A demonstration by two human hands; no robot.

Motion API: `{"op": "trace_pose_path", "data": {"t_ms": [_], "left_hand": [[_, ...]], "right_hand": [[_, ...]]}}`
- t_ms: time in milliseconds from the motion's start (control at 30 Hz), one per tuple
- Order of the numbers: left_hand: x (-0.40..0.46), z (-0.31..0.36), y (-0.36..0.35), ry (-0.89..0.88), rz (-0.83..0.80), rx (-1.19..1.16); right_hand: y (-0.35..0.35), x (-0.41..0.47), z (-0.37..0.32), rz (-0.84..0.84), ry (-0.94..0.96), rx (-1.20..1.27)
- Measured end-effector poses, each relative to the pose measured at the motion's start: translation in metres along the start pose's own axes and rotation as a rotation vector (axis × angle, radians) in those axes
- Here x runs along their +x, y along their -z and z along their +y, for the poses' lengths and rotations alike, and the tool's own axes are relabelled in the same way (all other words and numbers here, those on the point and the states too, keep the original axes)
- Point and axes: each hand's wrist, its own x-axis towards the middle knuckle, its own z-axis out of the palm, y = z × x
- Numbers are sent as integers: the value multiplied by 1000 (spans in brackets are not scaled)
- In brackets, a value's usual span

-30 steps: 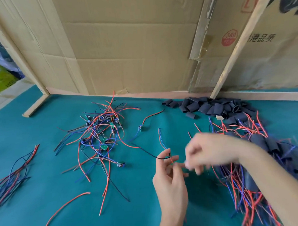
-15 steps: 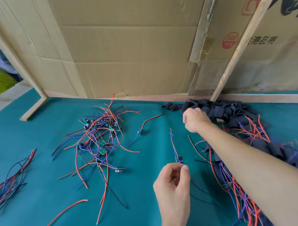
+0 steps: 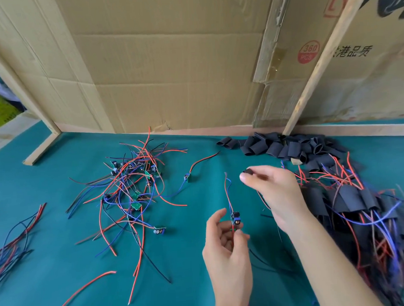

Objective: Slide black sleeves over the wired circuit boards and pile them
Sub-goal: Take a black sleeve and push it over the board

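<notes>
1. My left hand [image 3: 225, 250] pinches a wired board [image 3: 235, 219] upright, wires up.
2. My right hand [image 3: 275, 191] fingers pinch a black sleeve [image 3: 248, 171], blurred, just above.
3. Next, I judge: thread the wires [image 3: 227, 193] through, slide down.
4. No containers; loose sleeves [image 3: 285, 147] and the finished pile [image 3: 354, 207] lie on the bench [image 3: 62, 260].

Single head view, worn on the person's head, looking forward and down onto the teal table [image 3: 52, 284] from close above. Wide-angle, so edges bend. Near edge of frame takes in the left hand [image 3: 225, 248] and right hand [image 3: 273, 191], both forearms entering from the bottom and bottom right. Far side of frame is filled by the cardboard wall [image 3: 170, 62] standing at the table's back edge. No second view, so nothing is shared.
</notes>
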Motion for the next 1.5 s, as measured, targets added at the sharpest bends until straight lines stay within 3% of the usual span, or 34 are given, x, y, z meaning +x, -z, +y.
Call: {"op": "trace_pose_path", "data": {"t_ms": [167,367,700,967,1133,1300,1400,1500], "left_hand": [[-2,3,0,-24,-2,-1],[-2,4,-1,-77,31,36],[-1,-3,1,-107,47,9],[-2,-2,3,-71,13,30],[-3,0,6,-47,-40,25],[-5,0,5,-45,-86,11],[-6,2,3,-44,-82,-22],[-6,2,4,-36,-71,17]], "right_hand": [[1,-34,15,-99,32,-23],[6,-46,21,-262,-67,140],[8,-43,32,-146,-104,75],[12,-41,28,-173,-87,217],[18,-42,25,-67,-37,65],[10,-47,19,-104,-183,241],[6,-50,14,-112,-155,291],[2,-56,10,-238,-117,244]]}}
